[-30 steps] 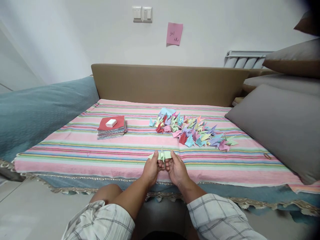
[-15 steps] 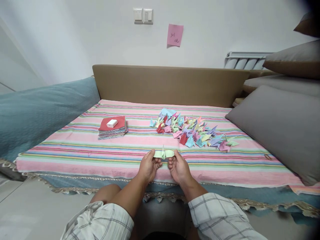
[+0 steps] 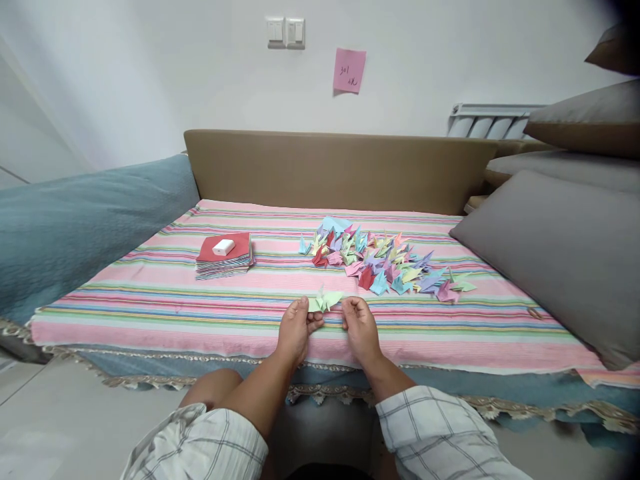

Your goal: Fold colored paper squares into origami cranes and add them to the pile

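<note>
A light green origami crane (image 3: 324,301) is held just above the front part of the striped cloth, its wings spread. My left hand (image 3: 296,328) pinches its left wing between thumb and fingers. Close beside the tip of the right wing is my right hand (image 3: 361,328), its fingers curled and the thumb pressed to them. Whether those fingertips grip the wing's edge, I cannot tell. Beyond my hands, many folded paper cranes (image 3: 385,263) in several colours lie heaped on the cloth.
A stack of square paper (image 3: 225,263) with a red top sheet lies at left, under a small white block (image 3: 223,247). The striped cloth (image 3: 150,313) covers the sofa seat. Grey cushions (image 3: 560,247) stand at right; a brown backrest (image 3: 325,170) is behind.
The crane has turned and tilted in my left hand, and its right wing now shows a pointed tip. My right fingers have come off the wing's flat end and curled in.
</note>
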`<state>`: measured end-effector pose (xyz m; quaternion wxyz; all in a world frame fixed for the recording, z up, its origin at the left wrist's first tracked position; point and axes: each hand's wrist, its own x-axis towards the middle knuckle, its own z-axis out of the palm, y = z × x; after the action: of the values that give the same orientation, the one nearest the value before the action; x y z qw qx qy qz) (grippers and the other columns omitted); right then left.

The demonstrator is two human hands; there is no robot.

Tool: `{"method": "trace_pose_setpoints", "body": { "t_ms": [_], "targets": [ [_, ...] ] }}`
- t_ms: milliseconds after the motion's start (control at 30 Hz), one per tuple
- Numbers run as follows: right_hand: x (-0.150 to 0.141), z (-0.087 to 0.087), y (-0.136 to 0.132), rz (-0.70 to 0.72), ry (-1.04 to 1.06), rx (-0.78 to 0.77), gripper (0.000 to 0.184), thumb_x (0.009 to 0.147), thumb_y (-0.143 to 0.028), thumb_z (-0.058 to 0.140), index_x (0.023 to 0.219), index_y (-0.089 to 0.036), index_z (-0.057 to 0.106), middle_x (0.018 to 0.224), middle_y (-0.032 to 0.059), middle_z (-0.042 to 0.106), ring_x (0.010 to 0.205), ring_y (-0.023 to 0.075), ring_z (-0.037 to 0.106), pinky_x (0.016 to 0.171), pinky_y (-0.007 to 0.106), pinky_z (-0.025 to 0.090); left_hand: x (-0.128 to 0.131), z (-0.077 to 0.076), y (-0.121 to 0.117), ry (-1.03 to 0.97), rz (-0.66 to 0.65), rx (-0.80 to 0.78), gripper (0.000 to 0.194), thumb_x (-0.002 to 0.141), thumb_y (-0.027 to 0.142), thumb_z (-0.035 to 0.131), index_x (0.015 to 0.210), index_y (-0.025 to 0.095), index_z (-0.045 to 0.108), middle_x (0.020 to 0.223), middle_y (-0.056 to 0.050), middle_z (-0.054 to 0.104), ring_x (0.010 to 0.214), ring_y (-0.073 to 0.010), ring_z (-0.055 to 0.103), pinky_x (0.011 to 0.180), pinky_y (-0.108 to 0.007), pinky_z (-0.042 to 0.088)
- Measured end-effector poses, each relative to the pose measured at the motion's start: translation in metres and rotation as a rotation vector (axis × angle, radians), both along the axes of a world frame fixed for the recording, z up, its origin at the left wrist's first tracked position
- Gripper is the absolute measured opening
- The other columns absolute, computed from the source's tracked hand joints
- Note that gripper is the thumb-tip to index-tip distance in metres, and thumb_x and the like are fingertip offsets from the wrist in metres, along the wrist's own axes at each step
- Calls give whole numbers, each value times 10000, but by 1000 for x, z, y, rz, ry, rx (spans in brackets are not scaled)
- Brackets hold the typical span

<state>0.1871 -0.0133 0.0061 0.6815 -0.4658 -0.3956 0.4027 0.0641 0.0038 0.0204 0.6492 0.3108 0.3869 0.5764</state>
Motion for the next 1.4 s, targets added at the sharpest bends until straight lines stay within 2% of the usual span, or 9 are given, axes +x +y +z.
{"method": "trace_pose_setpoints", "body": {
  "t_ms": [100, 267, 500, 733, 867, 967, 1100, 1233, 1400],
  "targets": [
    [-3, 1, -3, 53, -136, 67, 254, 686, -379, 671, 847, -196, 598, 701, -13, 573, 614, 116, 518, 575, 231, 439, 1, -3, -1, 109, -16, 54, 405, 649, 526, 671, 742, 161, 520, 558, 41, 543, 550, -95, 586, 556, -210, 524],
    [-6, 0, -3, -3, -272, 80, 182, 697, -326, 658, 828, -200, 652, 717, 0, 606, 646, 132, 536, 642, 256, 446, 4, -2, -5, 188, -73, 97, 409, 647, 537, 663, 705, 158, 520, 589, 26, 564, 566, -109, 593, 548, -218, 514],
    [-1, 1, -2, -6, -299, 68, 185, 745, -334, 612, 860, -209, 686, 848, 34, 688, 784, 178, 604, 746, 303, 469, 2, -3, -4, 197, -64, 104, 419, 658, 547, 649, 703, 153, 515, 576, 37, 523, 542, -90, 564, 549, -214, 510],
    [7, -2, 11, -13, -250, -33, 298, 710, -421, 636, 873, -174, 671, 698, 18, 662, 592, 143, 569, 540, 243, 446, -3, -3, -1, 150, 45, 135, 432, 705, 591, 572, 750, 166, 511, 574, 56, 467, 556, -82, 534, 559, -214, 497],
    [7, 7, 37, -6, -284, -80, 383, 711, -485, 606, 873, -144, 672, 643, 24, 636, 550, 137, 541, 493, 231, 409, -7, 2, 2, 96, 111, 138, 409, 719, 571, 573, 755, 169, 509, 579, 60, 450, 543, -72, 510, 536, -196, 471],
    [2, 21, 67, 0, -455, -117, 370, 710, -484, 585, 859, -162, 693, 699, 23, 658, 572, 132, 543, 511, 226, 398, -9, 7, 4, 66, 140, 123, 410, 705, 571, 587, 741, 169, 511, 567, 60, 449, 528, -71, 497, 522, -192, 454],
    [-11, 36, 111, 52, -662, -197, 336, 722, -446, 542, 795, -166, 712, 618, 7, 645, 557, 132, 546, 527, 227, 386, -12, 12, 5, 19, 164, 103, 413, 699, 572, 593, 725, 168, 514, 553, 62, 441, 515, -69, 487, 519, -195, 444],
    [-25, 38, 142, 49, -737, -221, 266, 703, -375, 550, 689, -161, 708, 589, 12, 644, 581, 142, 566, 551, 227, 380, -16, 15, 8, -6, 170, 92, 413, 697, 570, 597, 718, 165, 516, 552, 58, 449, 514, -70, 490, 525, -198, 440],
    [-33, 33, 166, -42, -773, -261, 320, 734, -407, 499, 736, -172, 716, 624, 31, 660, 609, 161, 581, 547, 236, 373, -19, 15, 11, -25, 176, 64, 415, 693, 568, 602, 706, 163, 514, 546, 55, 451, 507, -73, 486, 521, -203, 431]
  ]
}}
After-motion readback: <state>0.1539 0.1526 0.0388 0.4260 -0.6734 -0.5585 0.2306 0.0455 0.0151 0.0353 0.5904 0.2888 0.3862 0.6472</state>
